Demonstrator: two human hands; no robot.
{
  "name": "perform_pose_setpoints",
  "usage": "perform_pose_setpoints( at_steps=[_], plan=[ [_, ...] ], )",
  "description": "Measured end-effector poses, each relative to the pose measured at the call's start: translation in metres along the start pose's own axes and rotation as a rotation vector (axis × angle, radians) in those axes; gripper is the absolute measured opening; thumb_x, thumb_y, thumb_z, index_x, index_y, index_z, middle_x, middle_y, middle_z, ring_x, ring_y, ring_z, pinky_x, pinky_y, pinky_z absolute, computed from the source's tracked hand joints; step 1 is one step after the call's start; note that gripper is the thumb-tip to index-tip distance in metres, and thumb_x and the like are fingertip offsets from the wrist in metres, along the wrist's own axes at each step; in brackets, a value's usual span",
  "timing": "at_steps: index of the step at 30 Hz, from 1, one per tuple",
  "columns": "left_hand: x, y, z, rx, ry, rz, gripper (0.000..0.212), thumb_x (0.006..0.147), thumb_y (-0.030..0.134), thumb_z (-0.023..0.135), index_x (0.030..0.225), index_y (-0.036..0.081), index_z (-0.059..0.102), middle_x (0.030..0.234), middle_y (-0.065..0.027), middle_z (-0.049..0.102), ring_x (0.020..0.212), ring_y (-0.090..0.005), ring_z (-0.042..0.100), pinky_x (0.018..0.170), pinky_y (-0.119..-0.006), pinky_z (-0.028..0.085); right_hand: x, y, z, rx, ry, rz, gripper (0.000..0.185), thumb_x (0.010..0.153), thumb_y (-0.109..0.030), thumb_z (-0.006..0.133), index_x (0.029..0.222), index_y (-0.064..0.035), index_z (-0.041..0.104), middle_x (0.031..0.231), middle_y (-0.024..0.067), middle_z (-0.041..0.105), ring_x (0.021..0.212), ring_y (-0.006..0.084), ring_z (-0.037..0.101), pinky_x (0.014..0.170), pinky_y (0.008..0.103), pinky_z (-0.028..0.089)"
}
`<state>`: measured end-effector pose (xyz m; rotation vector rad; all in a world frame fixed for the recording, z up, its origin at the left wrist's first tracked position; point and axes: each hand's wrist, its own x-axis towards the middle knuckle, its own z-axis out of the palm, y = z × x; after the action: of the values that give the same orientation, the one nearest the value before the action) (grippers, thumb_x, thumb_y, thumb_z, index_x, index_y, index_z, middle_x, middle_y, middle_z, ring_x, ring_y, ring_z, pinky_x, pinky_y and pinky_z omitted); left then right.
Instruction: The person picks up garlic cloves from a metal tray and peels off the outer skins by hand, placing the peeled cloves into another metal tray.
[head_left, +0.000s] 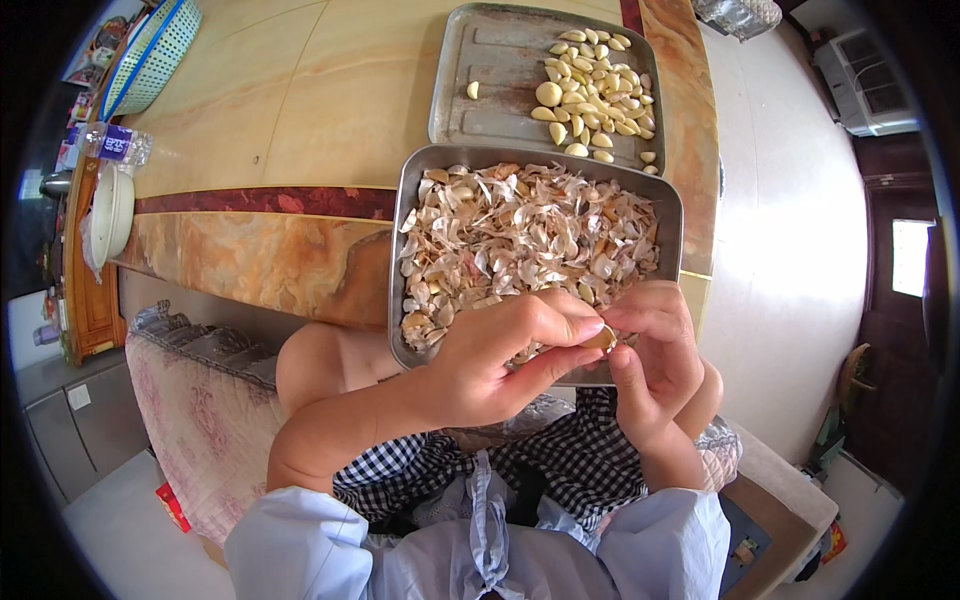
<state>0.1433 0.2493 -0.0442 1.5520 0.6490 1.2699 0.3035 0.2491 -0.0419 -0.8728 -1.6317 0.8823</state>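
Over the near right part of a metal tray (398, 262), my left hand (510, 352) pinches a garlic clove (602, 340) between thumb and forefinger. My right hand (652, 352) meets it from the right, its thumb and fingertips touching the clove's end. Papery garlic skins (517, 232) fill this tray, with some unpeeled cloves among them, more of them at the near left corner. Just beyond lies a second metal tray (491, 67). It bears many peeled garlic cloves (600, 90) on its right side, and a single clove (472, 90) lies apart towards its left.
Both trays rest on a marble-patterned table (330, 112); the nearer one reaches past its front edge. At the table's far left are a blue-rimmed plastic basket (154, 64), a plastic bottle (116, 143) and a white bowl (112, 214). A quilted seat cover (202, 420) lies to the left.
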Motion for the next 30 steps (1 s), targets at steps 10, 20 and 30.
perform_pose_setpoints(
  at_steps=[10,20,30],
  plan=[
    [0.002,-0.005,0.002,0.414,-0.004,0.116,0.028,0.069,-0.011,0.062,0.089,0.000,0.046,0.087,-0.0187,0.059,0.070,-0.0200,0.061,0.056,-0.024,0.050,-0.003,0.005,0.005,-0.237,0.107,-0.057,0.023,0.056,0.008,0.066,0.078,0.0016,0.058,0.072,0.0093,0.054,0.064,0.0204,0.049,0.057,0.0273,0.038],
    [0.003,0.000,0.004,0.535,-0.053,-0.018,0.028,0.074,-0.007,0.058,0.100,-0.001,0.049,0.090,-0.0149,0.060,0.082,-0.0220,0.061,0.067,-0.027,0.050,-0.002,0.006,0.006,-0.352,0.147,-0.057,0.023,0.051,0.009,0.064,0.070,-0.0008,0.054,0.066,0.0074,0.052,0.058,0.0204,0.048,0.052,0.0274,0.038],
    [0.000,-0.003,0.004,-0.090,-0.024,-0.362,0.024,0.079,-0.003,0.055,0.099,-0.001,0.042,0.092,-0.0170,0.058,0.085,-0.0209,0.061,0.073,-0.027,0.049,-0.001,0.014,-0.008,-0.407,0.077,0.372,0.019,0.063,0.009,0.061,0.077,-0.0006,0.055,0.068,0.0085,0.053,0.058,0.0156,0.049,0.050,0.0237,0.038]
  ],
)
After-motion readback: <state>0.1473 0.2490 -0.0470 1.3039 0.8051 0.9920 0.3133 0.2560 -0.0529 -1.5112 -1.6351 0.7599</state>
